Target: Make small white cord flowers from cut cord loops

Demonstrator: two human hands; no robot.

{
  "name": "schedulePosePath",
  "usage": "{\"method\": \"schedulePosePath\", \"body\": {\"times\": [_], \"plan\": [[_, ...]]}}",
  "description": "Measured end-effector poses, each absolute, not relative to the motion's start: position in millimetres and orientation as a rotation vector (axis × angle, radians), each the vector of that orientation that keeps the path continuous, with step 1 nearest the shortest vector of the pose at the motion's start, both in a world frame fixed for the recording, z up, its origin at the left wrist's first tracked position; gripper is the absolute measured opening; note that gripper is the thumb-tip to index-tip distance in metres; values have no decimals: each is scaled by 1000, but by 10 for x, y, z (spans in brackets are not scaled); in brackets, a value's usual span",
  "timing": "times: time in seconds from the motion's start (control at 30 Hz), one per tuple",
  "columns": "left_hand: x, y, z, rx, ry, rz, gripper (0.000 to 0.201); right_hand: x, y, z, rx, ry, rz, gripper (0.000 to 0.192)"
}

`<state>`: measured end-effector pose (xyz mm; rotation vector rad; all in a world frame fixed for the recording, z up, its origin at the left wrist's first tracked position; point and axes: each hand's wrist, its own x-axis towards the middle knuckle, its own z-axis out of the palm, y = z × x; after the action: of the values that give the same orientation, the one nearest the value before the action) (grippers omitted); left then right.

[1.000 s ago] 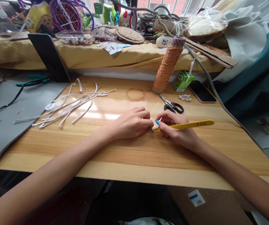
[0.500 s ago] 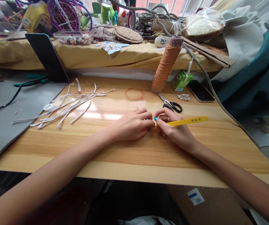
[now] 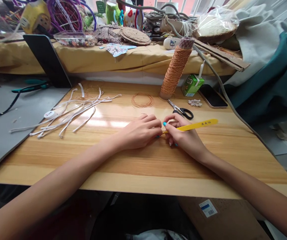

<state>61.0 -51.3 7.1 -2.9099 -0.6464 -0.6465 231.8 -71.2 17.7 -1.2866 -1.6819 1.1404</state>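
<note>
A phone point(image 3: 213, 96) lies beside a green carton point(image 3: 192, 85) (teal cloth point(image 3: 266, 86) farther right) — a dark panel point(image 3: 47, 61) tilted at left.

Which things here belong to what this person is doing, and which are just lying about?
Likely part of the work:
yellow tool, in the right hand
scissors
orange coil, orange spool
white strips

Probably just lying about:
green drink carton
phone

Anything under the left hand is hidden.

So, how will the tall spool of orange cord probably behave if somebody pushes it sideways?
The spool of orange cord would probably tip if pushed near its top, since it is tall and narrow and stands on end. Once lying down, it may roll, as its body looks round. Its wound surface looks rough, so it is probably not slippery.
</note>
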Motion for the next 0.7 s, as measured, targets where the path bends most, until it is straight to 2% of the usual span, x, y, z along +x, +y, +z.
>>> {"method": "schedulePosePath", "body": {"times": [0.17,0.7], "plan": [[610,-512,49,-2847,-579,-604,19,2321,-665,203,-1326,-1653,1235,6],[668,-528,29,-2906,-757,-554,20,2285,-702,187,-1329,-1633,1149,5]]}}
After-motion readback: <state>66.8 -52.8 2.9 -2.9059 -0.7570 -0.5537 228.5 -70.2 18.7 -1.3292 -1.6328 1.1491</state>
